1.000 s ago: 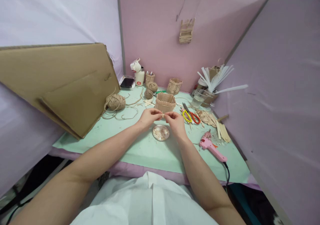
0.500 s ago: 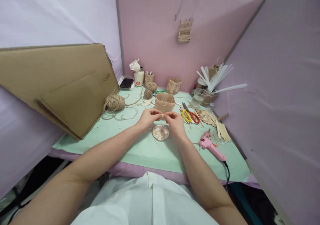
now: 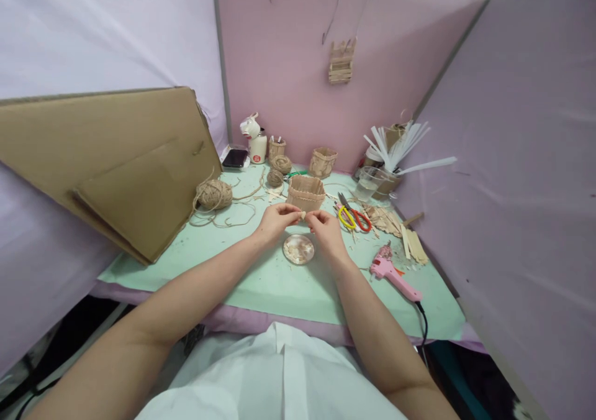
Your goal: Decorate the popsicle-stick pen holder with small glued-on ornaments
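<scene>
In the head view, the left hand (image 3: pixel 274 223) and the right hand (image 3: pixel 328 232) meet over the middle of the surface (image 3: pixel 258 289), thumb and fingers of each pinching a small pale piece (image 3: pixel 303 215) between them. So slight a thing probably needs a grip from both sides to keep it steady. It sits just in front of a woven-looking basket (image 3: pixel 305 202) and beyond a round dish (image 3: pixel 298 263) of pale scraps, which seems placed close in for easy reach.

The pink glue gun (image 3: pixel 395 276) lies to the right with its handle towards the person — presumably handy for the right hand — and the scissors (image 3: pixel 344 201), with one yellow and one red handle, lie nearer that hand, beside crumpled brown strips (image 3: pixel 384 219) and flat pale sticks (image 3: pixel 416 248). A ball of twine (image 3: pixel 214 194) rests on the left by a leaning cardboard panel (image 3: pixel 135 178), out of the hands' way.

The fingertips cover most of the piece, so its shape and material are hard to tell; the outer fingers are partly tucked behind. The hands hide the basket's foot, and the gun's cord (image 3: pixel 423 324) drops past the edge — its far end cannot be seen.
</scene>
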{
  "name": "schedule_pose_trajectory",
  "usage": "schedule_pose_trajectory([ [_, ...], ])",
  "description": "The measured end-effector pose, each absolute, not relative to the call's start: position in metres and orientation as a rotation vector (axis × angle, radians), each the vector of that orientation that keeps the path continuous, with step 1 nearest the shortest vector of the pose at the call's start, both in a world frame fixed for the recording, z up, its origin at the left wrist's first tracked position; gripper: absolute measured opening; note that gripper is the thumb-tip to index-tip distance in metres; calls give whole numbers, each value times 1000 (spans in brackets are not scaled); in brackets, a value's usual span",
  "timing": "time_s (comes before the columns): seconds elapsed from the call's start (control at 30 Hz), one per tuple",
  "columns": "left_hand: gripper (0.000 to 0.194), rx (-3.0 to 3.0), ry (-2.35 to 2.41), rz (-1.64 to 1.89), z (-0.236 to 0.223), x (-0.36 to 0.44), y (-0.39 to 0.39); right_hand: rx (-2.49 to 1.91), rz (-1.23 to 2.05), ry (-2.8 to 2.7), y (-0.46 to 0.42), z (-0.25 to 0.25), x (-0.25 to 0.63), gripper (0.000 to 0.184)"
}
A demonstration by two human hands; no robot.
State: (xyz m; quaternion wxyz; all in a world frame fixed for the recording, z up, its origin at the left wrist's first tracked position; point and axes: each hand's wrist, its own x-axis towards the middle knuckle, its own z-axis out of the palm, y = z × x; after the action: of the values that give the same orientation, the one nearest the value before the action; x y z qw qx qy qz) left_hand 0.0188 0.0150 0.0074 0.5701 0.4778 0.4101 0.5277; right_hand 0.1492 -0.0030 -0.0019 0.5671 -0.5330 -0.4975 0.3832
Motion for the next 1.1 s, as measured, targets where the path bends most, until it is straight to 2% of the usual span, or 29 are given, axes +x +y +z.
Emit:
schedule_pose_trajectory([
  [0.63,23,1015,923,1289,3,26,10,-1220,833,-1231,-1,-11,148,19],
  [1.1,26,997,902,1279,2,26,10,-1198,928,-1150,-4,-5,148,17],
])
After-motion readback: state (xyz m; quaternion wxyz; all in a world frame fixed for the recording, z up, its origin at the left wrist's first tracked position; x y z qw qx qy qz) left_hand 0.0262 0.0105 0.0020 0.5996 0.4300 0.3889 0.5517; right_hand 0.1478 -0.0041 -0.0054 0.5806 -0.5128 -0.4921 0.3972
